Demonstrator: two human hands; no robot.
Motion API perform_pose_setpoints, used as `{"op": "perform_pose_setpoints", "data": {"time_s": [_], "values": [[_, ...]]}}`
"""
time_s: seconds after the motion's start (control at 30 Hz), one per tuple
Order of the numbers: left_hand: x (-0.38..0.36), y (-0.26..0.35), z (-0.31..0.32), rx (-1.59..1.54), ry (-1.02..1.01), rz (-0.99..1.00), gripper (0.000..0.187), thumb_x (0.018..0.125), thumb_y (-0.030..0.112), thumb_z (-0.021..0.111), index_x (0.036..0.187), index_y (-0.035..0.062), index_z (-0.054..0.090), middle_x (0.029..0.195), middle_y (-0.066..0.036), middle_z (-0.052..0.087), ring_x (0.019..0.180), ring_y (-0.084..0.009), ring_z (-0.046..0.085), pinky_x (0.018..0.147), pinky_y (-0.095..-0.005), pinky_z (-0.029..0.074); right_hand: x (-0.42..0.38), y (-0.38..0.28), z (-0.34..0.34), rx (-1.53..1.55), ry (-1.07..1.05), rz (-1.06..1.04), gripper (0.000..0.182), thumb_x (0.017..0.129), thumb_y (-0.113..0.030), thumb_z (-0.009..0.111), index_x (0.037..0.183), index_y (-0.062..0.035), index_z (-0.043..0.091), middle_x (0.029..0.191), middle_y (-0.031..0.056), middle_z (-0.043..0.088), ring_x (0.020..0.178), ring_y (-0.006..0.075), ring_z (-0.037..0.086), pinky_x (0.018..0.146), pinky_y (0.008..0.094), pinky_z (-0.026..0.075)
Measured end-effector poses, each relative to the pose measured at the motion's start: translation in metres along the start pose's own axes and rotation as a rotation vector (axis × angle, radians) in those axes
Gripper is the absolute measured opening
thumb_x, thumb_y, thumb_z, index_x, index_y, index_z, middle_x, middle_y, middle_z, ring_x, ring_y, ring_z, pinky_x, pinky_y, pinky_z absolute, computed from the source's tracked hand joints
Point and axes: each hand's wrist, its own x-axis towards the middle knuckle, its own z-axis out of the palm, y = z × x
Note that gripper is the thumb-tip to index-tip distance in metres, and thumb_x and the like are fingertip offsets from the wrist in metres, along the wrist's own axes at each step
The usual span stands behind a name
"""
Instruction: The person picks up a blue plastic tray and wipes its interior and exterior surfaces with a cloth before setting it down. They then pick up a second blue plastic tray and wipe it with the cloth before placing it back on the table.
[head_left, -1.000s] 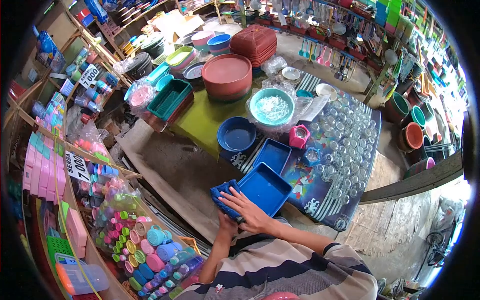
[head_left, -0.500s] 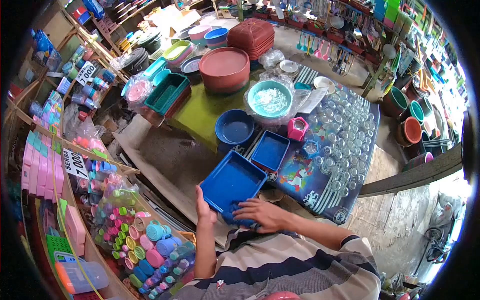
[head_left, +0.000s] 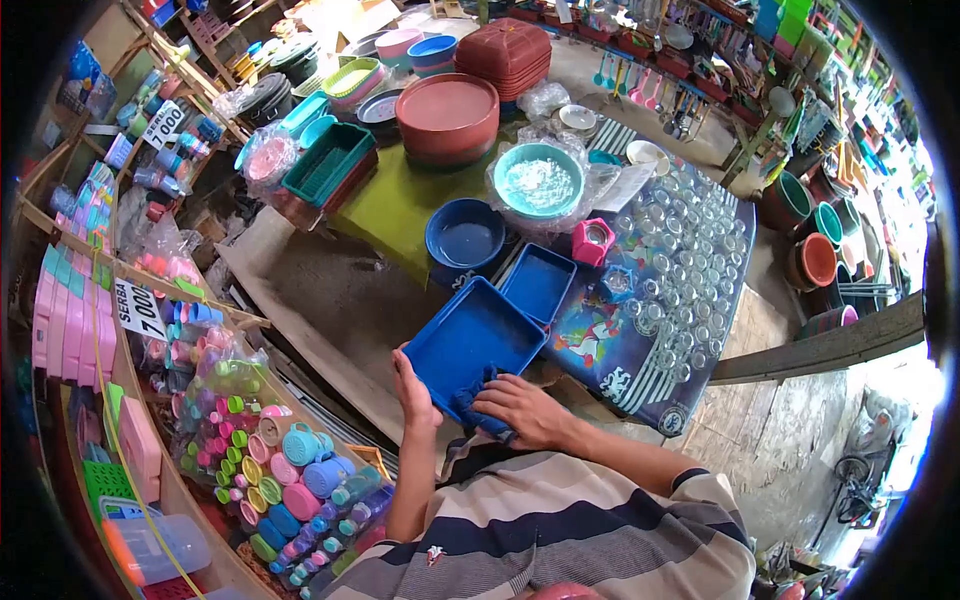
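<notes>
My left hand (head_left: 411,388) grips the near left edge of a blue rectangular plastic tray (head_left: 472,338), which I hold tilted above the table's near edge. My right hand (head_left: 527,410) presses a dark blue cloth (head_left: 476,405) against the tray's near rim. A second, smaller blue tray (head_left: 539,283) lies flat on the table just beyond, and a round blue bowl (head_left: 465,236) sits behind it to the left.
The patterned tablecloth (head_left: 620,370) carries several clear glasses (head_left: 678,270), a pink holder (head_left: 593,241) and a bagged teal bowl (head_left: 540,183). Red-brown basins (head_left: 447,113) stand further back. Shelves with coloured plastic cups (head_left: 290,480) and containers run along my left.
The tray has left the table, turned toward me and tilted up. My left hand moved from under my right to the tray's edge. The cloth shifted from the tray's left corner to its near rim.
</notes>
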Motion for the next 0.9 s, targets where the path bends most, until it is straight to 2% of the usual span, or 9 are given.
{"op": "perform_pose_setpoints", "data": {"time_s": [0.2,0.33,0.37,0.4,0.47,0.57,0.73,0.77,0.9], "values": [[0.002,0.013,0.004,0.242,-0.022,0.067,0.060,0.112,0.063,0.040,0.136,0.0093,0.054,0.129,-0.014,0.063,0.116,-0.0261,0.066,0.104,-0.0437,0.053,-0.014,0.042,-0.015,-0.049,0.200,0.187,0.035,0.096,-0.031,0.076,0.119,-0.0043,0.073,0.122,0.0134,0.073,0.117,0.0329,0.065,0.106,0.0466,0.048],[0.007,-0.004,0.024,0.209,-0.006,0.085,0.061,0.113,0.061,0.039,0.135,0.0072,0.055,0.129,-0.014,0.063,0.116,-0.0261,0.065,0.105,-0.0426,0.053,-0.004,0.019,-0.007,-0.048,0.077,0.153,0.036,0.096,-0.033,0.076,0.119,-0.0047,0.073,0.122,0.0132,0.072,0.120,0.0318,0.063,0.107,0.0454,0.047],[0.008,-0.009,0.028,0.188,0.010,0.089,0.061,0.114,0.061,0.038,0.135,0.0061,0.056,0.129,-0.015,0.063,0.116,-0.0260,0.065,0.105,-0.0421,0.053,0.001,0.012,0.000,-0.034,0.079,0.089,0.040,0.095,-0.031,0.076,0.126,-0.0050,0.070,0.127,0.0150,0.070,0.122,0.0323,0.062,0.108,0.0446,0.046],[0.013,-0.016,0.026,0.189,0.013,0.088,0.061,0.114,0.061,0.038,0.135,0.0061,0.056,0.129,-0.015,0.063,0.116,-0.0260,0.065,0.105,-0.0421,0.053,0.005,0.006,0.010,0.016,0.080,0.058,0.065,0.082,-0.032,0.078,0.138,-0.0029,0.062,0.131,0.0165,0.067,0.126,0.0337,0.061,0.111,0.0439,0.044],[0.026,-0.027,0.021,0.177,0.026,0.128,0.061,0.114,0.059,0.038,0.134,0.0040,0.056,0.129,-0.014,0.064,0.116,-0.0258,0.065,0.106,-0.0407,0.052,0.014,-0.008,0.028,0.229,0.271,0.181,0.069,0.089,-0.032,0.076,0.147,-0.0012,0.055,0.142,0.0208,0.062,0.136,0.0381,0.057,0.118,0.0477,0.040],[0.023,-0.026,0.026,-0.013,-0.046,0.054,0.058,0.116,0.055,0.035,0.135,0.0044,0.056,0.128,-0.013,0.064,0.116,-0.0246,0.064,0.106,-0.0405,0.051,0.026,-0.015,0.038,0.476,0.322,0.306,0.067,0.098,-0.033,0.072,0.152,0.0004,0.051,0.150,0.0234,0.057,0.141,0.0420,0.052,0.121,0.0518,0.037],[-0.012,-0.040,0.038,-0.198,-0.286,-0.037,0.061,0.115,0.061,0.028,0.141,0.0099,0.049,0.131,-0.010,0.063,0.121,-0.0219,0.061,0.113,-0.0415,0.048,0.043,-0.010,0.017,0.308,0.394,0.178,0.066,0.101,-0.035,0.068,0.154,0.0009,0.048,0.155,0.0244,0.053,0.146,0.0425,0.048,0.123,0.0526,0.035],[-0.016,-0.042,0.035,-0.033,-0.418,0.210,0.064,0.115,0.061,0.026,0.144,0.0080,0.046,0.132,-0.011,0.062,0.122,-0.0215,0.061,0.115,-0.0423,0.046,0.048,-0.008,0.009,0.287,0.359,0.199,0.067,0.101,-0.036,0.068,0.154,0.0011,0.048,0.156,0.0242,0.052,0.147,0.0420,0.047,0.124,0.0526,0.034],[-0.018,-0.021,0.038,0.346,-0.187,0.313,0.070,0.116,0.060,0.023,0.141,0.0005,0.049,0.134,-0.016,0.057,0.125,-0.0250,0.057,0.114,-0.0426,0.044,0.060,-0.001,-0.002,0.134,0.291,0.188,0.063,0.100,-0.039,0.064,0.151,-0.0028,0.053,0.160,0.0226,0.049,0.153,0.0405,0.041,0.128,0.0533,0.028]]}}
